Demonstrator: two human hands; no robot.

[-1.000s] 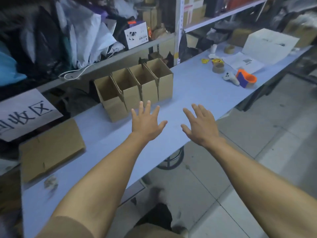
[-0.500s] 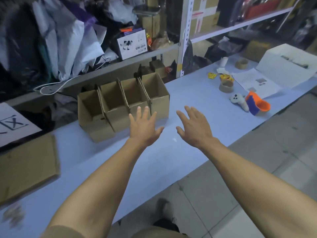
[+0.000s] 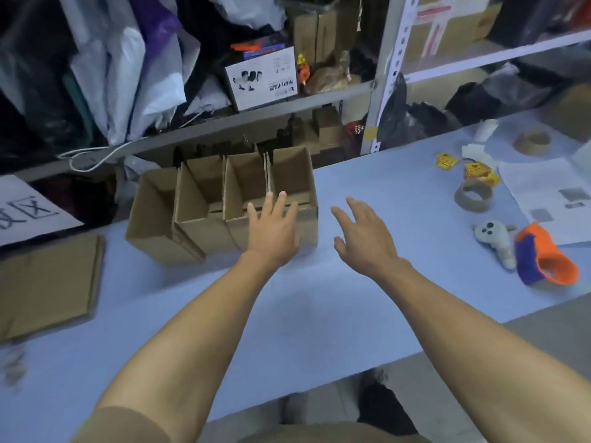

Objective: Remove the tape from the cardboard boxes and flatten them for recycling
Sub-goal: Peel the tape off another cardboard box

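At the tabletop edge, hands: both reach forward over the pale blue surface, palms down.
Left hand (image 3: pixel 271 233): fingers straight and slightly spread, holding nothing; the fingertips lie over the near rim of the rightmost box, though contact cannot be told.
Right hand (image 3: pixel 364 235): fingers relaxed and spread, holding nothing, hovering just to the right of the boxes and apart from them.
Cardboard boxes (image 3: pixel 224 206): four open-topped brown boxes stand upright in a row, side by side and touching, at the back of the tabletop (image 3: pixel 319 314) against the shelf; any tape on them is too small to make out.
Flat cardboard (image 3: pixel 48 282): one flattened piece lies on the tabletop to the left, well apart from the row.
Paper sign (image 3: pixel 28 212): white sheet with black characters, behind the flat cardboard.
Tape rolls (image 3: pixel 473 195): one brown roll to the right of the hands, another further back.
Plush toy (image 3: pixel 494 239): grey, lying near an orange and purple knitted item (image 3: pixel 543 257).
Printed papers (image 3: pixel 550 199): spread at the far right.
Shelf (image 3: pixel 224 123): crammed with bags and boxes behind the tabletop.
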